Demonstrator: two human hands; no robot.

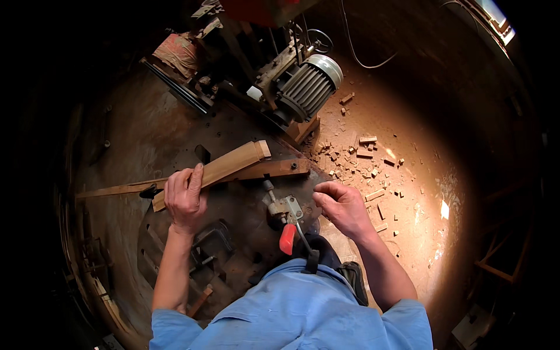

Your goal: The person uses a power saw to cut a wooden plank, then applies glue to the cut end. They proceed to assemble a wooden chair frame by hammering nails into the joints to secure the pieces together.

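The head view looks down on a dark round metal surface (146, 140) dusted with sawdust. The left hand (185, 198) lies on a pale curved wooden piece (224, 166), fingers wrapped over its upper edge and thumb along its side, pressing it down. That piece runs slantwise from just left of the hand up to a squared end near the middle of the surface. It rests against a long flat wooden strip (256, 171), which crosses the surface from the left edge to a bolted end right of the piece.

The right hand (343, 207) hovers apart from the wood, fingers curled loosely inward and holding nothing that shows. Just left of it stands a toggle clamp (284, 210) with a red handle (287, 238).

Beyond the wood sits a ribbed grey electric motor (309, 86). Small wood offcuts (364, 157) lie scattered over the floor to the right.
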